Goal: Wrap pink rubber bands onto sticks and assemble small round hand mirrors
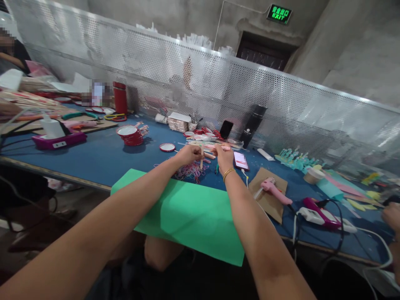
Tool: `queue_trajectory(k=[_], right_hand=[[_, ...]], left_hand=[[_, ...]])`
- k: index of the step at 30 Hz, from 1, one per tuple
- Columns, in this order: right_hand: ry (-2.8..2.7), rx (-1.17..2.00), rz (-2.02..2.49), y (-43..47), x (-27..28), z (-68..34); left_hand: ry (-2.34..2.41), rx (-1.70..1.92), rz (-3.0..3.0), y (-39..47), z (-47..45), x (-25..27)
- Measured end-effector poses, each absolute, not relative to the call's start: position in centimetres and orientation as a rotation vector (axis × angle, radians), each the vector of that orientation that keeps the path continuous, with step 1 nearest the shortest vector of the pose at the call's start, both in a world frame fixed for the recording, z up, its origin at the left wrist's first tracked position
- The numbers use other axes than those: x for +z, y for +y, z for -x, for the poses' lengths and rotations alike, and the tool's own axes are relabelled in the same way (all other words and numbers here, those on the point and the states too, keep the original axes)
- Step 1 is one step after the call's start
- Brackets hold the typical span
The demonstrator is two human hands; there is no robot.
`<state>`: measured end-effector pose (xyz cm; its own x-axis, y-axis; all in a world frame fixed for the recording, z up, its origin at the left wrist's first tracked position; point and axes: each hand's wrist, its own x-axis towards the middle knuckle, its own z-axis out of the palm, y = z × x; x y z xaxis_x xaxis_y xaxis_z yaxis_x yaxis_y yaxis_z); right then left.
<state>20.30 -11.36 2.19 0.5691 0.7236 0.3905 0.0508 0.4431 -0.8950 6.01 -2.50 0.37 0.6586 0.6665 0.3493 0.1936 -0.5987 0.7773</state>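
My left hand [190, 154] is closed in a pinch on a thin, flat beige strip [201, 158], which stands nearly upright. Just to its right, my right hand [223, 157], with a gold bracelet at the wrist, has its fingers closed round a slim pink stick [224, 148]; its exact kind is too small to tell. Beneath and between the hands lies a tangle of coloured strings [190, 171] on the blue table [93, 156]. A green sheet [193, 216] hangs over the table's front edge, below my forearms.
On the right are a pink glue gun [276, 192] on brown cardboard [259, 180], a phone [241, 161] and a power strip [325, 214] with cables. Stacked red-rimmed discs [133, 139] and another power strip [59, 138] stand left. A perforated metal screen [156, 75] runs behind.
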Motion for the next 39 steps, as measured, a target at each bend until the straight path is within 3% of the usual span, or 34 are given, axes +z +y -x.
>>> queue_trajectory(k=[21,39], right_hand=[[-0.697,0.535,0.991,-11.1,2.5,-20.9],[-0.860,0.512,1.028,-11.0,2.0,-20.3]], left_hand=[[0.717,0.761,-2.174,-1.9,-6.1,-0.1],[0.773,0.794,-2.179,-2.2,-6.0,0.1]])
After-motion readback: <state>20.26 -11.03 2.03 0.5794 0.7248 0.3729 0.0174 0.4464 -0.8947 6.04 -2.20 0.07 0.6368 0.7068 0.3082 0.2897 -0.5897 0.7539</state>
